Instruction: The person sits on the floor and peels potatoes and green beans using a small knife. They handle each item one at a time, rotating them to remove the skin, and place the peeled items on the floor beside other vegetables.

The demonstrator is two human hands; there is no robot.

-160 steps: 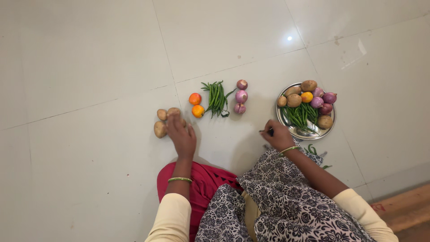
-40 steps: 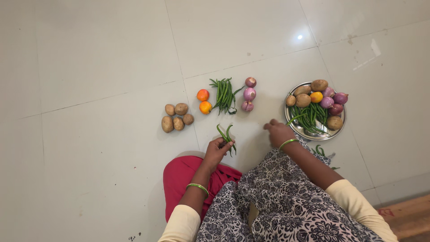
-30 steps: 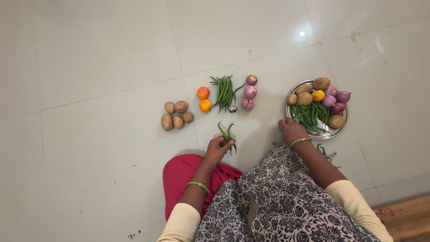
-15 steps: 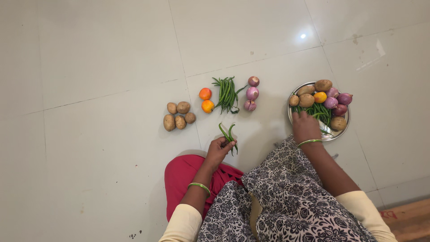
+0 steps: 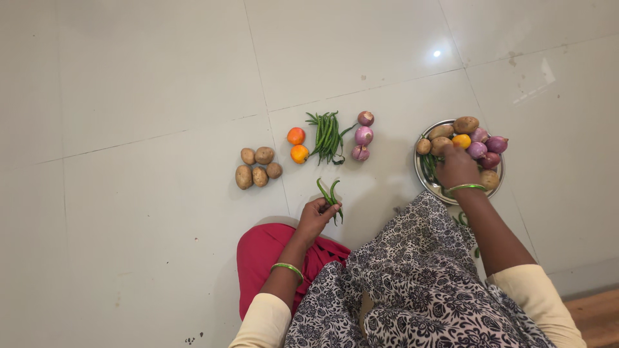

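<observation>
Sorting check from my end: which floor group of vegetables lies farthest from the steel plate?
The potatoes, four brown ones at the far left of the row, beyond the two orange tomatoes; the plate sits at the right.

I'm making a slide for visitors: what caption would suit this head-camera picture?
Seated on a tiled floor, left hand holds green beans while right hand reaches into a steel plate of vegetables.

The floor [image 5: 161, 77] is pale glazed tile, smooth and glossy enough to throw back a bright spot of light, with thin grout lines. The round plate [image 5: 497, 183] is shiny bare metal; the potatoes [image 5: 258, 171] look matt and dusty, the onions [image 5: 363, 135] papery with a slight sheen, the green beans [image 5: 327, 134] smooth and waxy. The printed black-and-white dress [image 5: 412, 290] and red cloth [image 5: 258, 254] are soft matt fabric.
</observation>
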